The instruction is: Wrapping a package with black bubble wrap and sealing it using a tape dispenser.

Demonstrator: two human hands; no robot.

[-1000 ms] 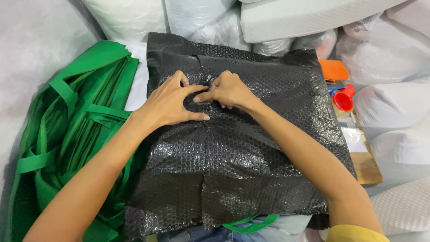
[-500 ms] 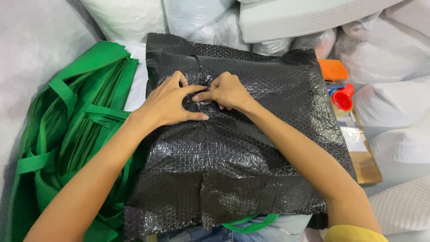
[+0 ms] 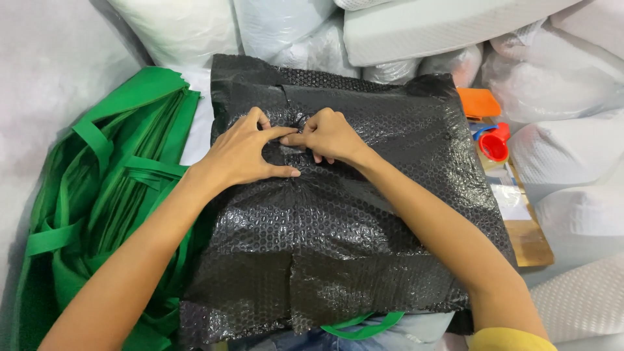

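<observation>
Hands meet at the far middle of a big black bubble-wrap parcel (image 3: pixel 338 221), a plump cushion-shaped bundle lying right in front of the person. Left hand (image 3: pixel 244 153) rests flat-ish on the wrap, thumb stretched out along the film and forefinger pointing across to the other hand. Right hand (image 3: pixel 328 135) is curled, fingertips pinched down on the same spot, forefinger tip touching the left one. Between them sits what looks like a seam where one flap of the wrap laps over another; whether a strip of tape lies under the fingertips I cannot tell, it's too small and glossy. Neither hand holds anything loose — both are pressing into the wrap itself.

By my reading, the step in hand is closing or smoothing that overlap, pinning the flap down at its centre. Judging from that, the next move calls for steady downward pressure from one hand while the other runs outward along the seam, so the flap does not spring back.

Left of the left hand, a heap of flat green fabric bags with strap handles (image 3: pixel 110 195). Right of the right hand, well apart, a red tape dispenser (image 3: pixel 494 146) and an orange flat piece (image 3: pixel 479 102) on a wooden board (image 3: pixel 530 240). Beyond both hands, white plastic-wrapped cushions (image 3: pixel 416 29) piled up.
</observation>
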